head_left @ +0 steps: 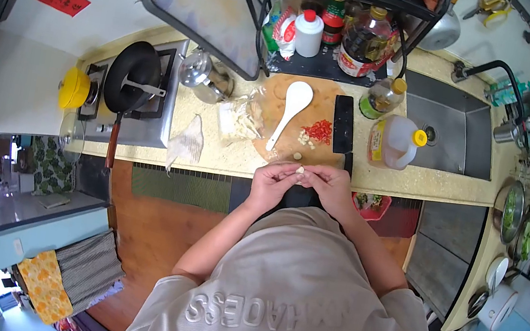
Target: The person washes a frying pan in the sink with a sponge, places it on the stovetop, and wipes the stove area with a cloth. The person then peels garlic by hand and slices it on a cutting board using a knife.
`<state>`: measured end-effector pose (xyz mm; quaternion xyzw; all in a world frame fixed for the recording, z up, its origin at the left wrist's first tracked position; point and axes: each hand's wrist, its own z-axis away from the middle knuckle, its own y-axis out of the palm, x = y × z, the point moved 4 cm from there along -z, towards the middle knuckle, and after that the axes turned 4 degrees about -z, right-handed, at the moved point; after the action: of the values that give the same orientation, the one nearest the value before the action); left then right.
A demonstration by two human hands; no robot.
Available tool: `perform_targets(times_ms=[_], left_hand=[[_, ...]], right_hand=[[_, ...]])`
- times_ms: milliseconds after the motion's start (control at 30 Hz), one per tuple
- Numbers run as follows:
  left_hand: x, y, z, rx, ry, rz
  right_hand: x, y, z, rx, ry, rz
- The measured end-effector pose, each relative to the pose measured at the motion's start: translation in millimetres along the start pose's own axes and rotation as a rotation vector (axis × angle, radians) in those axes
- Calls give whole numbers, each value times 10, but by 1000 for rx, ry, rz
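My left hand (270,185) and my right hand (331,188) meet at the counter's front edge, both pinching a small pale piece (300,170) that looks like a garlic clove. Just beyond them lies the round wooden board (276,109). On it are a white spoon (297,100), chopped red pepper (318,131), small pale chopped bits (304,138) and a single pale clove (297,156). A cleaver with a dark blade (344,124) rests along the board's right side, its handle close to my right hand.
Left of the board are a clear plastic bag (240,119), a grey cloth (186,143), a glass-and-metal pot (205,77) and a black pan (132,78) on the stove. Bottles (393,142) stand right, before the sink (451,135). A red bowl (371,209) sits below the counter edge.
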<state>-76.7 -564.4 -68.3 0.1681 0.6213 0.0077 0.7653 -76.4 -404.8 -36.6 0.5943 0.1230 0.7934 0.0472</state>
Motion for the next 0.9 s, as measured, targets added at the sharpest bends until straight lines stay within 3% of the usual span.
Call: perform_targets(times_ms=[300, 500, 900], left_hand=[[-81, -1, 80, -72, -1, -33], [-199, 13, 56, -46, 18, -238], [-338, 94, 3, 57, -27, -205]], right_hand=[[-33, 35, -1, 34, -37, 126], [51, 16, 28, 54, -3, 207], [-43, -82, 8, 96, 91, 67]])
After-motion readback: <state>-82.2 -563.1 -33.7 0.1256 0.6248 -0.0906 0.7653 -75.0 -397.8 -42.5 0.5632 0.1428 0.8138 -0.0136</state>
